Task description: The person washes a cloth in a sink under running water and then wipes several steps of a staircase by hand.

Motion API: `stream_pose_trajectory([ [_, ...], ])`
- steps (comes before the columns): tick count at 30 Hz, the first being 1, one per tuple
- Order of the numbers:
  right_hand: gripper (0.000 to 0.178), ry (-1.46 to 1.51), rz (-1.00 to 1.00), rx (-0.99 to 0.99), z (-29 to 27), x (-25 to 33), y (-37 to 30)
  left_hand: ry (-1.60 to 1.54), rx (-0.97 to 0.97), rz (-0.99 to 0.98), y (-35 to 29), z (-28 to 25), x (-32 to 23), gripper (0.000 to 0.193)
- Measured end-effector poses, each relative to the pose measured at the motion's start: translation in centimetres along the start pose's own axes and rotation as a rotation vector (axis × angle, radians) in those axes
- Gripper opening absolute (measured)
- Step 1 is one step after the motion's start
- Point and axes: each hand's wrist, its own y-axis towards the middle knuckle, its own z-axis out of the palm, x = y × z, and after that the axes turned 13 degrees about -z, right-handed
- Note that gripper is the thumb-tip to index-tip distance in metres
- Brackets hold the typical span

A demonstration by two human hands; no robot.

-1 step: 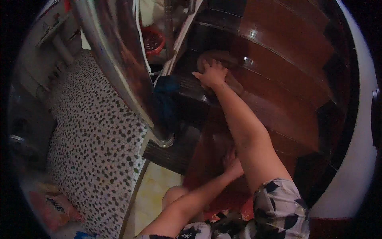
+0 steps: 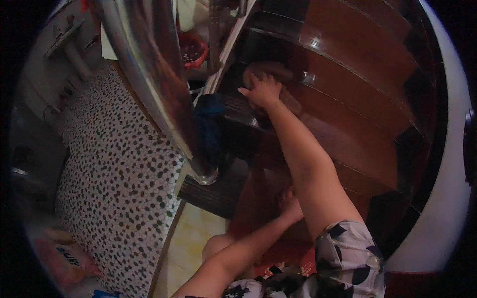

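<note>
My right hand (image 2: 264, 90) lies palm down on a dark, glossy stair step, its fingers spread. Under and around it is a dull brownish-pink, cloth-like piece (image 2: 279, 70), partly covered by the hand; its exact kind is hard to make out in the dim light. Lower down, my left hand (image 2: 289, 202) rests on a reddish-brown step, its fingers extended. My right forearm crosses in front of part of it. The wooden stairs (image 2: 348, 114) curve upward to the right, with black ends and brown middles.
A shiny metal handrail (image 2: 166, 94) runs along the left of the stairs, with a dark blue cloth (image 2: 209, 107) near its foot. Behind it stands a red basin (image 2: 194, 52). A pebble-patterned floor (image 2: 114, 174) spreads left; a pink package (image 2: 69, 260) lies there. A white wall (image 2: 447, 208) bounds the right.
My right hand has shifted very slightly to the left on the step, with the brownish-pink piece. The view has tilted a little. My left hand stays in place.
</note>
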Motion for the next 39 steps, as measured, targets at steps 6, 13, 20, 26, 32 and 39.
stream_pose_trajectory([
  [6, 0.045, 0.314, -0.577, 0.064, 3.1, -1.0, 1.3, -1.002, -0.093, -0.162, 0.5, -5.7, -3.8, 0.020],
  [13, 0.029, 0.466, -0.778, 0.009, -1.6, -2.6, -10.3, -1.169, -0.448, -0.450, 0.7, -11.3, -4.0, 0.023],
  [20, 0.020, 1.145, 0.047, -0.005, -7.6, -13.7, -24.7, -1.105, -0.422, -0.422, -0.3, -12.6, -3.2, 0.026],
  [26, 0.036, 1.114, 0.503, -0.184, -12.0, -24.1, -29.4, -1.116, -0.439, -0.355, 0.0, -12.2, -4.2, 0.025],
  [32, 0.053, 0.042, 0.171, -0.267, -11.0, -27.3, -28.8, -1.111, -0.430, -0.399, 0.5, -12.1, -4.5, 0.025],
  [39, 0.049, -0.290, 0.262, 0.027, -6.4, -21.4, -27.3, -1.044, -0.534, -0.285, 0.6, -13.6, -4.5, 0.024],
])
